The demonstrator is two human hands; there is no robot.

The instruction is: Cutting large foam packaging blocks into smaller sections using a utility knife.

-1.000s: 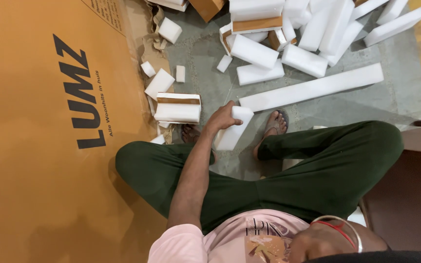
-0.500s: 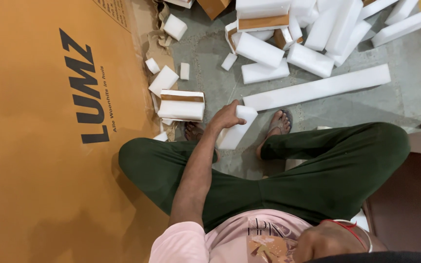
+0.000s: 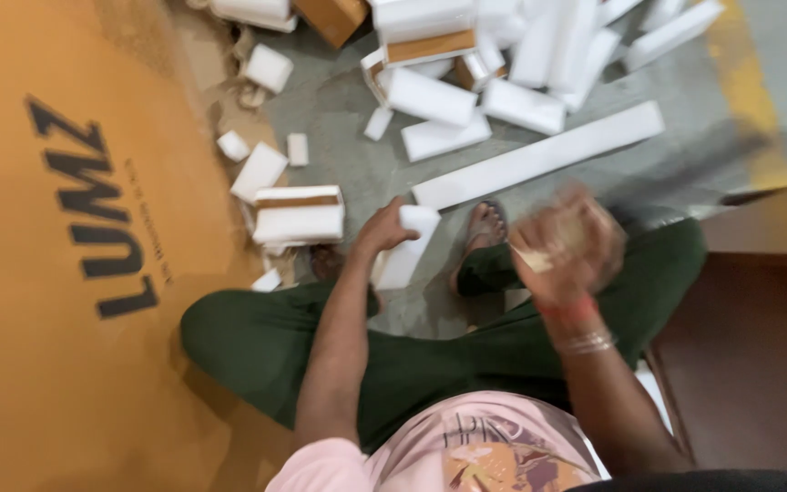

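- Your left hand reaches down past your knee, and its fingers grasp the near-left edge of a white foam block that lies on the grey floor, just left of your sandalled foot.
- Your right hand is raised in front of your right knee. It is blurred; the fingers look curled, but you cannot tell whether they hold anything. A red band and a metal bangle sit on that wrist.
- Left of the held block, near it, lies a foam piece with a brown cardboard strip. Smaller foam bits are scattered beyond it, along the edge of the big orange cardboard sheet that covers the left side.
- Just beyond your foot, a long foam bar lies slantwise across the floor, between you and the far pile.
- Farther off sits a heap of foam blocks, some with cardboard strips, crowded together.
- Your legs in dark green trousers are folded across the near floor, under both arms.
- A dark brown panel stands at the right, close beside your right arm.
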